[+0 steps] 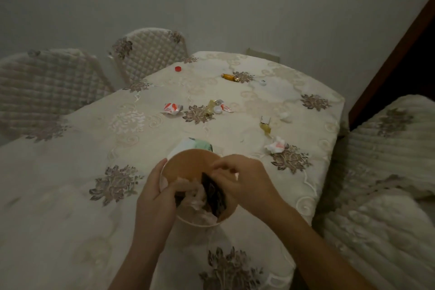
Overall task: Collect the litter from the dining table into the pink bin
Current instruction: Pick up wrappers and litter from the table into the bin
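The pink bin (188, 162) is held over the near part of the dining table (70, 148), its mouth tilted toward me. My left hand (156, 198) grips its near left rim. My right hand (237, 179) reaches over the right rim, fingers pinched on a dark wrapper (213, 193) above crumpled tissue (195, 195) inside the bin. Litter lies farther out: a red-and-white wrapper (173, 109), a yellow wrapper with a white cap (215, 107), a red cap (178, 68), an orange bottle (229, 76), a crumpled tissue (275, 146) and a yellow packet (265, 125).
A green-and-white pack (196, 143) lies just behind the bin. Two quilted chairs (150, 52) (47, 82) stand along the table's left side, and a covered chair (388, 172) is at the right. A wall runs behind the table; a dark door frame (395, 59) is at right.
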Demonstrator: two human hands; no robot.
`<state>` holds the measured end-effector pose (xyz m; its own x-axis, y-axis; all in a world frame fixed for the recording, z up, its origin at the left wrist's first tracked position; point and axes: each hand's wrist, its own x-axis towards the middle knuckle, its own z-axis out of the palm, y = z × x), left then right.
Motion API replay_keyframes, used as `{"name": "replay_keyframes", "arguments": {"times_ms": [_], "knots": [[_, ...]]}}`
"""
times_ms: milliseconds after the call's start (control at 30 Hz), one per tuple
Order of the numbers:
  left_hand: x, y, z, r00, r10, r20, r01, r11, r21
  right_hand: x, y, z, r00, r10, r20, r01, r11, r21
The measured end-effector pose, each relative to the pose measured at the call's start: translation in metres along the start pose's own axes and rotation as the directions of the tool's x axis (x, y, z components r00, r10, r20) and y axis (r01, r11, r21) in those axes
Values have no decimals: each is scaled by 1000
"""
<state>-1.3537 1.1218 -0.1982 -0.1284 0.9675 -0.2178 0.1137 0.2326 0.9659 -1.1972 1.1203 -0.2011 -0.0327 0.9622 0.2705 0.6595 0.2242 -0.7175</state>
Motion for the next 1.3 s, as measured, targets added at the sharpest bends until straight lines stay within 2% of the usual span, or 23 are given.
{"name": "replay_keyframes", "arguments": {"times_ms": [100, 167, 233, 300, 500, 567, 633, 733, 867, 1033, 1133, 1200, 1233, 1300], "knots": [[7, 1, 4, 1000, -2, -6, 2, 1000, -2, 17, 36, -12, 956, 171, -239, -155, 984, 84], [11, 2, 8, 1000, 3, -14, -3, 1000, -19, 30, 73, -11, 907, 299, -296, -287, 954, 83], [18, 2, 13, 1000, 3, -19, -4, 1000, -20, 43, 114, -4, 866, 413, -282, -418, 907, 48], [25, 2, 16, 1000, 2, -28, -2, 1000, -24, 56, 148, 8, 849, 467, -246, -483, 876, -5], [54, 2, 23, 995, 22, -95, -25, 999, -36, 107, 205, 42, 867, 466, -175, -491, 860, -138], [61, 4, 26, 993, 24, -116, -28, 999, -34, 119, 216, 48, 879, 446, -168, -476, 844, -248], [67, 5, 27, 992, 19, -122, -24, 999, -37, 127, 224, 51, 886, 427, -180, -462, 840, -284], [73, 5, 29, 994, 14, -108, -19, 999, -39, 132, 232, 53, 882, 421, -213, -462, 862, -209], [75, 3, 28, 995, 26, -94, -31, 998, -46, 131, 234, 55, 896, 375, -236, -424, 880, -212], [73, 3, 29, 993, 55, -104, -57, 998, -19, 122, 206, 48, 884, 369, -286, -406, 910, -82], [73, 2, 29, 993, 55, -101, -57, 998, -15, 111, 159, 29, 895, 271, -354, -238, 962, 137], [72, 2, 29, 993, 55, -100, -57, 998, -16, 98, 117, 12, 892, 199, -406, -80, 953, 292], [72, 3, 30, 994, 57, -97, -59, 998, -19, 90, 96, 4, 896, 145, -419, 3, 943, 333], [70, 5, 31, 995, 49, -91, -54, 997, -49, 77, 64, -4, 922, -10, -386, 141, 940, 311]]}}
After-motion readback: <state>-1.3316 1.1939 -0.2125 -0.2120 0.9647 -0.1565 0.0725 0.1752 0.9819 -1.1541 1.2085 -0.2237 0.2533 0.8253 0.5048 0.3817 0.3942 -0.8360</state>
